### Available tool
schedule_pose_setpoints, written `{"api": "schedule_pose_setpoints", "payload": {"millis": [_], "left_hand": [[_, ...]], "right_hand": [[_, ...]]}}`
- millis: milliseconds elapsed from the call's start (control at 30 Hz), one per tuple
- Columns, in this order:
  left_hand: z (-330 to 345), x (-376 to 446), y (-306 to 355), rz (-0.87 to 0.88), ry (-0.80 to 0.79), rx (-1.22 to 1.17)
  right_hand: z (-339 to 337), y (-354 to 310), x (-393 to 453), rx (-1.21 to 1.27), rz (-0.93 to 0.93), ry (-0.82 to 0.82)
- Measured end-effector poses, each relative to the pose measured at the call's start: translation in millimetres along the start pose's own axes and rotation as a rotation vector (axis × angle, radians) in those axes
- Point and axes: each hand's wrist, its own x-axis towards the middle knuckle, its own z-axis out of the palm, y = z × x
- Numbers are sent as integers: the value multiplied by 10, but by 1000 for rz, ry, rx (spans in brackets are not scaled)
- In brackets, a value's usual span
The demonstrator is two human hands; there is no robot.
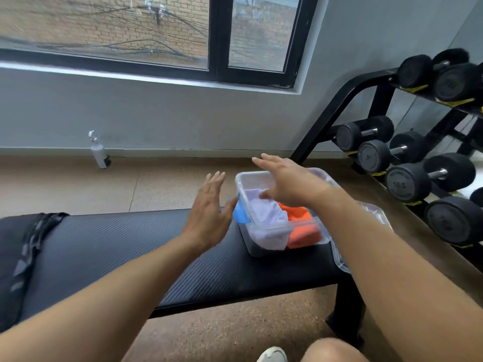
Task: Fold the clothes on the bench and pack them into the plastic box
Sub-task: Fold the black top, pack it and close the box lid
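**Head view: packing nearly complete, both hands free over the box**

Head camera, looking down across a black padded bench (109, 246). At the bench's right end stands the clear plastic box (264, 178) with a blue latch (240, 214) on its left wall. Inside lie two pieces side by side: a pale lilac garment (264, 218) to the left and an orange garment (300, 223) to the right, both rather bunched at the top. A dark garment with grey striped trim (23, 254) lies unfolded at the bench's left end, well apart from the box; judged from this, one piece at least is left to fold and pack. A clear lid (339, 259) appears to rest just right of the box, partly hidden by the forearm, so closing is not yet done.

Left hand (209, 212): fingers extended and together, palm turned toward the box, just beside its left wall, holding nothing. Right hand (290, 181): flat, fingers spread, palm down above the box's far half, holding nothing; whether it touches the lilac garment cannot be told.
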Motion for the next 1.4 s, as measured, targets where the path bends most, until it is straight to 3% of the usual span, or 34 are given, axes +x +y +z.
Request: {"api": "schedule_pose_setpoints", "payload": {"millis": [100, 233, 367, 500, 600, 700, 800, 933, 1067, 1133, 1233, 1400], "left_hand": [[-469, -287, -420, -131, 42, 96], [-1133, -671, -1095, -351, 8, 423], [-1691, -1128, -1680, -644, 68, 723], [-1961, -1488, -2092, -954, 117, 649], [-2011, -1520, -2277, -906, 81, 655], [-2014, -1457, -2266, -816, 167, 663], [-1926, -1316, -2110, -845, 173, 561], [-1622, -1129, -1993, -763, -19, 472], [-1262, -1042, -1740, -511, -284, 349], [-1172, -990, -1590, -422, -385, 221], [-1184, -941, -1473, -490, -472, -175], [-1346, -899, -1471, -581, -377, -439]], "right_hand": [[136, -569, 88, 140, -160, 75], [544, -1383, 192, 244, -338, 36], [1088, -1961, 175, 313, -431, -120], [1410, -2169, 179, 238, -487, -308], [1437, -2195, 200, 297, -471, -345], [1413, -2191, 188, 332, -460, -355], [1401, -2155, 181, 358, -441, -369], [1405, -2050, 186, 368, -384, -354], [1462, -1944, 258, 371, -292, -296], [1484, -1886, 292, 375, -259, -241], [1499, -1800, 338, 349, -225, -184], [1569, -1695, 338, 228, -168, -207]]}}
